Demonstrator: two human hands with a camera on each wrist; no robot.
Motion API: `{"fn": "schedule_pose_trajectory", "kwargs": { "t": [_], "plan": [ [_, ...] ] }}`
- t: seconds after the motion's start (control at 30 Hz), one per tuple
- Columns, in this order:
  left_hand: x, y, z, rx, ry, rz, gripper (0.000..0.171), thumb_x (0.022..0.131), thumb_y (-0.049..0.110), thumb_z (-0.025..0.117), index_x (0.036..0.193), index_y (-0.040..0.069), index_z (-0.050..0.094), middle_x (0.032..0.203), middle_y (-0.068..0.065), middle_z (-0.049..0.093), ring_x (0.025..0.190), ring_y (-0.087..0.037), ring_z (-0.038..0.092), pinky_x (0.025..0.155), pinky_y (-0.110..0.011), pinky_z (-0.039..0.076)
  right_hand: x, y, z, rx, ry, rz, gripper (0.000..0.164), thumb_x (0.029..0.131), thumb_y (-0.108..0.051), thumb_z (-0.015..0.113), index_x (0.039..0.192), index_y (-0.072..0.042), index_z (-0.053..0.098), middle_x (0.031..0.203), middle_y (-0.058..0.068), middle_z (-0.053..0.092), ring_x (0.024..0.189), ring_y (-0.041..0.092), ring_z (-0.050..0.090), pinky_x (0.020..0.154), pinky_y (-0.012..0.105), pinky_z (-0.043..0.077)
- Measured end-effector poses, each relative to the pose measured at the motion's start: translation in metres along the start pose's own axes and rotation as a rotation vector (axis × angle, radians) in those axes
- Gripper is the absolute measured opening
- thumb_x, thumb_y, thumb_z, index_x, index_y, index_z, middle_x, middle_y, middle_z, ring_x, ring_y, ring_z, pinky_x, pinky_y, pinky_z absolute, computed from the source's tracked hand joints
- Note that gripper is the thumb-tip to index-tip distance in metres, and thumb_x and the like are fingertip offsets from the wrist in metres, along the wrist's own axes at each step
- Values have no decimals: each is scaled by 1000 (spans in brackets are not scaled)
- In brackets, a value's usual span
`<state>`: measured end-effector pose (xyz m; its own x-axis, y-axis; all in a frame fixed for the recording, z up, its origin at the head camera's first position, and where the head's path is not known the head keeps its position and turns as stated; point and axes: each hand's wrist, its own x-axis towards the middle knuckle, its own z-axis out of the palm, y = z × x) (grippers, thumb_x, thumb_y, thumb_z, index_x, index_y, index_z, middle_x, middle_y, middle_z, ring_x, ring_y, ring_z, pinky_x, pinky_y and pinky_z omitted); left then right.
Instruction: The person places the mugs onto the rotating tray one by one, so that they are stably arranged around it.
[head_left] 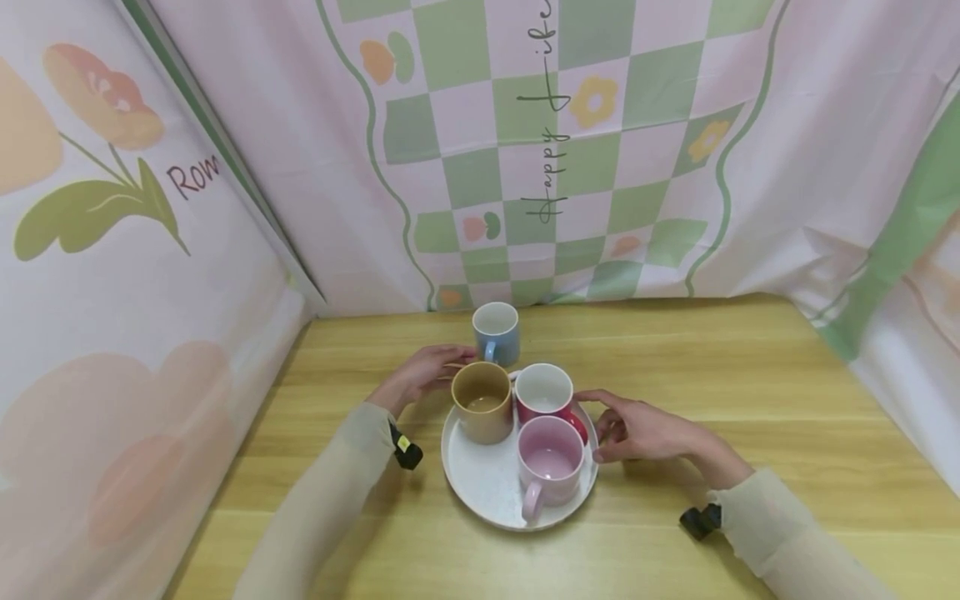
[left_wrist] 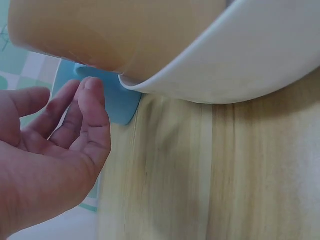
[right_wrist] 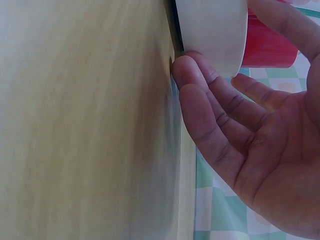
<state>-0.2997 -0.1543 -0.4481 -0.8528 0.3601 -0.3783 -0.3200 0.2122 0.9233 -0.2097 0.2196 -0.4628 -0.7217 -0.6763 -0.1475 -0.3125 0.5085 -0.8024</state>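
Note:
A round white tray [head_left: 483, 492] carries a tan mug [head_left: 483, 421], a red mug [head_left: 543, 392] with a white inside and a pink mug [head_left: 551, 467]. Just behind the tray, a blue mug [head_left: 498, 337] stands on the table. At the tray's left rear is my left hand [head_left: 435, 367], close to the tan and blue mugs; in the left wrist view its loosely bent fingers [left_wrist: 92, 107] hold nothing. On the right side, my right hand [head_left: 645, 429] has its fingertips [right_wrist: 190, 70] at the tray's edge beside the red mug, without a visible grip.
The wooden table [head_left: 750, 400] extends to both sides and in front of the tray. A patterned curtain [head_left: 465, 125] hangs behind its far edge, with another printed cloth [head_left: 97, 333] along the left. Black wrist cameras sit at both cuffs.

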Motion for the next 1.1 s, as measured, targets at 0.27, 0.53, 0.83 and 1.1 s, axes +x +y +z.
{"fn": "schedule_pose_trajectory", "kwargs": {
  "t": [0.27, 0.53, 0.83, 1.1],
  "plan": [
    [4, 4, 1, 46, -47, -27, 39, 106, 31, 44, 139, 14, 58, 141, -10, 60, 131, -29, 56, 109, -45, 48, 1, 0, 0, 3, -2, -2, 88, 83, -26, 81, 153, -14, 29, 98, 7, 69, 83, 16, 68, 69, 27, 58],
    [8, 9, 3, 43, -79, -46, 40, 107, 27, 42, 142, 12, 54, 148, -10, 54, 136, -31, 52, 111, -47, 46, 1, 0, 0, 4, 3, 3, 87, 83, -27, 81, 153, -16, 30, 100, 7, 69, 85, 15, 68, 70, 27, 58],
    [14, 11, 5, 38, -102, -49, 40, 107, 21, 43, 143, 6, 51, 148, -15, 52, 137, -32, 50, 111, -45, 46, 1, 0, 0, 18, -1, 12, 87, 83, -27, 81, 152, -15, 30, 101, 8, 69, 86, 16, 68, 70, 27, 59],
    [14, 12, 9, 24, -99, -27, 38, 107, 17, 42, 140, -1, 52, 139, -17, 57, 122, -24, 60, 110, -40, 48, 0, 0, 1, 31, 2, 18, 87, 83, -26, 81, 153, -16, 30, 102, 9, 69, 86, 18, 68, 69, 28, 59]
  ]
}}
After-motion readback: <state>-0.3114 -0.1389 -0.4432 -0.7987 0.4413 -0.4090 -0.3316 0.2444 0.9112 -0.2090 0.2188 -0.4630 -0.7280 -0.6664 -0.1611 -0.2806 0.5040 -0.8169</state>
